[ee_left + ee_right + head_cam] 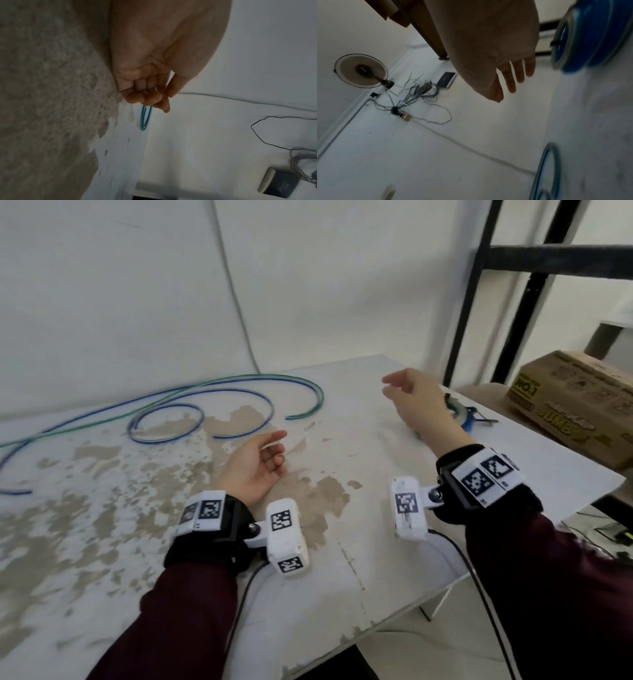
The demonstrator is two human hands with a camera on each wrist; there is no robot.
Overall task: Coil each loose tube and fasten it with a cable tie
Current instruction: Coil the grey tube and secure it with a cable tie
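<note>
Several loose blue and green tubes [260,377] lie in wide curves at the back left of the worn white table [342,542]. My left hand [257,463] rests on its edge near the table's middle, fingers loosely curled and holding nothing; a tube loop [145,117] shows beyond its fingertips [164,108]. My right hand [411,398] hovers above the table at the right with straight, spread fingers [513,75], empty. Just behind it lies a coiled blue tube [462,416], partly hidden by the hand, and close beside the wrist in the right wrist view [583,40].
A cardboard box [575,405] sits on a low surface to the right of the table. A black metal rack [534,285] stands behind it. A grey cable [236,302] runs down the wall to the table's back edge.
</note>
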